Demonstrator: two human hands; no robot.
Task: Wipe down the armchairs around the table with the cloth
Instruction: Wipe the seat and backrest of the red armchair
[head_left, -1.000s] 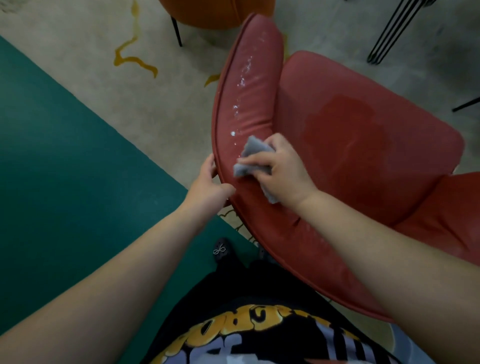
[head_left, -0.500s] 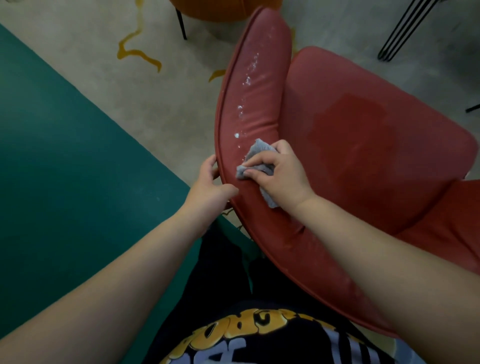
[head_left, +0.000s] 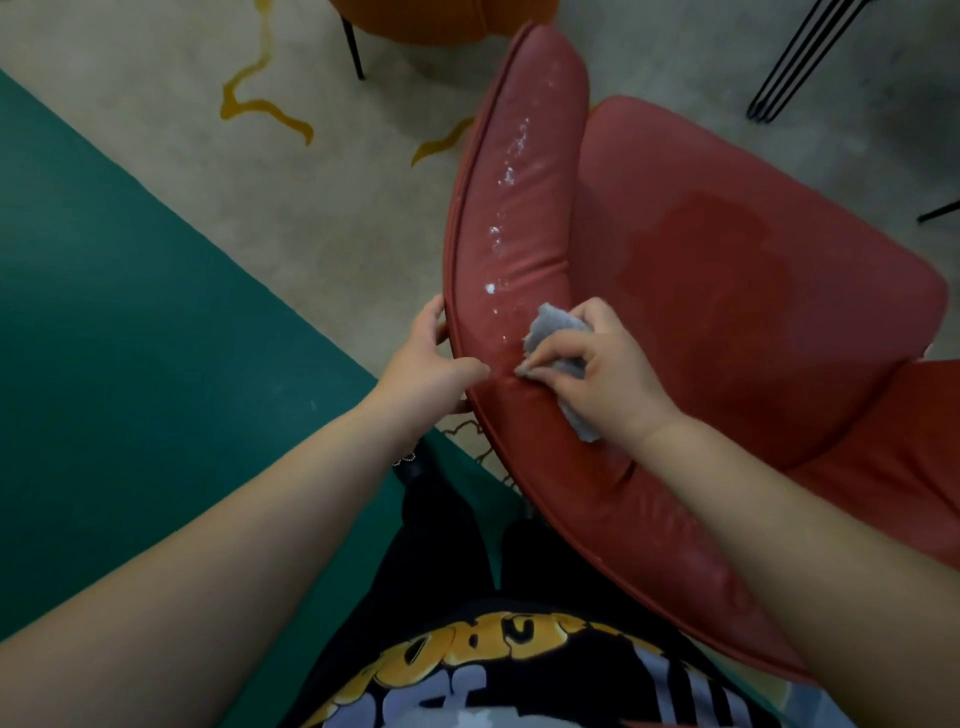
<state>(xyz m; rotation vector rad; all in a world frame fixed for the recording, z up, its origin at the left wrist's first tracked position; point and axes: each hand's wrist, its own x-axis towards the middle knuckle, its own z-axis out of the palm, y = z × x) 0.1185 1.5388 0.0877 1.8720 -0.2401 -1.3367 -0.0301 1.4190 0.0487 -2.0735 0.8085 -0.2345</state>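
A red leather armchair (head_left: 727, 291) fills the right half of the head view, seen from behind its curved back. White droplets and foam run along the left armrest pad (head_left: 514, 208). My right hand (head_left: 602, 374) grips a crumpled grey cloth (head_left: 553, 332) and presses it against the inside of the backrest where it meets the armrest. My left hand (head_left: 431, 364) holds the outer rim of the chair back, thumb on the top edge, fingers behind it.
An orange armchair (head_left: 431, 21) with a black leg stands at the top. Black hairpin table legs (head_left: 795, 62) rise at the top right. The floor is beige carpet with yellow squiggles (head_left: 260, 109) and a teal area (head_left: 104, 312) on the left.
My right hand with the cloth has slid a little down and right along the backrest. My left hand keeps its hold on the rim. The view has shifted slightly.
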